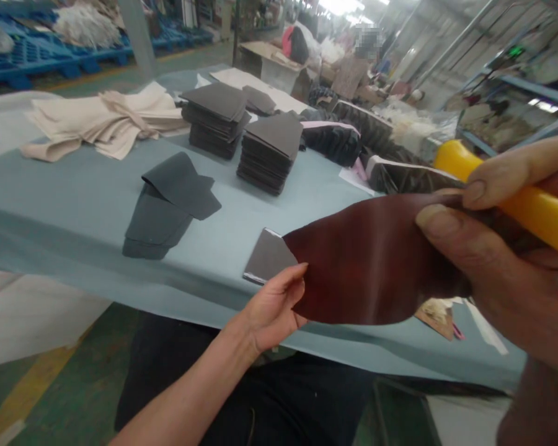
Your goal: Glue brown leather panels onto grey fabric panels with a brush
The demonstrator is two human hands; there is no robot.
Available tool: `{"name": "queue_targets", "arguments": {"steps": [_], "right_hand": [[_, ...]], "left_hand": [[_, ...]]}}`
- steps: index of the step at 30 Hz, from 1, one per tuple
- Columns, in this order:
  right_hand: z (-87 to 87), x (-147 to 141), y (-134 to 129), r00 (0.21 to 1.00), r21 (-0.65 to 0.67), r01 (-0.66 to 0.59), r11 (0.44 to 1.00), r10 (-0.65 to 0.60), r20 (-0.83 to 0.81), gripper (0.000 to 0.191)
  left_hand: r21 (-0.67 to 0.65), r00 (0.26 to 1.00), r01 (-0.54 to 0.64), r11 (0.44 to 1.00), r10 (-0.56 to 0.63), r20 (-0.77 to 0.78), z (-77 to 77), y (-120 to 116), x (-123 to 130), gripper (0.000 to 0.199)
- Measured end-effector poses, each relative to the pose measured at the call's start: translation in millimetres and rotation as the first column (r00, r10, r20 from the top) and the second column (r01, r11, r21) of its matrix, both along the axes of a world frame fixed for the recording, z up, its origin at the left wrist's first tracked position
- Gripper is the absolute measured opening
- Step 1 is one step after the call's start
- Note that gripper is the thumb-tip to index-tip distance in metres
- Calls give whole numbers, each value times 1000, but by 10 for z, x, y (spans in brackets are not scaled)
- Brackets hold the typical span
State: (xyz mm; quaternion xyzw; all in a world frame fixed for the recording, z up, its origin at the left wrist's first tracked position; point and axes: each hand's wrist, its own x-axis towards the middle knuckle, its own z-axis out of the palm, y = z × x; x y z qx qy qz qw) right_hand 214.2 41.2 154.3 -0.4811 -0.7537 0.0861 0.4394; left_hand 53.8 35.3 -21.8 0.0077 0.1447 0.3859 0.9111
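Two-handed hold: left hand (274,303) grip pinches one end of dark-red sheet (363,260) over worktop (97,179); right hand (497,254) clamps the other, plus yellow handle (546,217). Likely a hold-flat step; moving it calls for both together.

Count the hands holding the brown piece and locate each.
2: the left hand at the brown piece's left edge; the right hand at its right end, also holding a yellow object.
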Motion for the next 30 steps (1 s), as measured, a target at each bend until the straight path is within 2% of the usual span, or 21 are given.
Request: {"name": "queue_targets", "arguments": {"steps": [2, 6, 10, 14, 17, 22, 26, 30], "right_hand": [[-46, 110, 9, 1000, -68, 8, 998, -9, -24, 26], [-221, 335, 72, 999, -149, 24, 988, -30, -35, 25], [-581, 490, 128, 997, -148, 57, 987, -64, -44, 21], [-997, 513, 131, 987, -201, 120, 972, -140, -85, 24], [-1214, 491, 117, 981, -219, 114, 969, -145, -127, 23], [-1378, 515, 94, 980, -144, 175, 974, -187, -70, 17], [-1468, 554, 101, 980, -171, 169, 971, -183, -75, 18], [-1584, 523, 116, 974, -143, 196, 970, -210, -83, 16]], "left_hand": [[63, 995, -58, 996, 63, -81, -24, 4, -72, 11], [271, 914, -144, 952, 233, -334, -29, 113, -295, 35], [446, 802, -117, 888, 349, -485, 6, 279, -490, 47], [489, 698, -87, 868, 403, -592, 5, 331, -597, 47], [520, 638, -54, 853, 430, -639, 0, 304, -647, 45], [596, 552, 26, 802, 486, -678, 84, 319, -706, 46], [647, 450, 133, 751, 535, -715, 152, 418, -769, 48], [621, 382, 195, 759, 525, -761, 141, 479, -827, 57]]}}
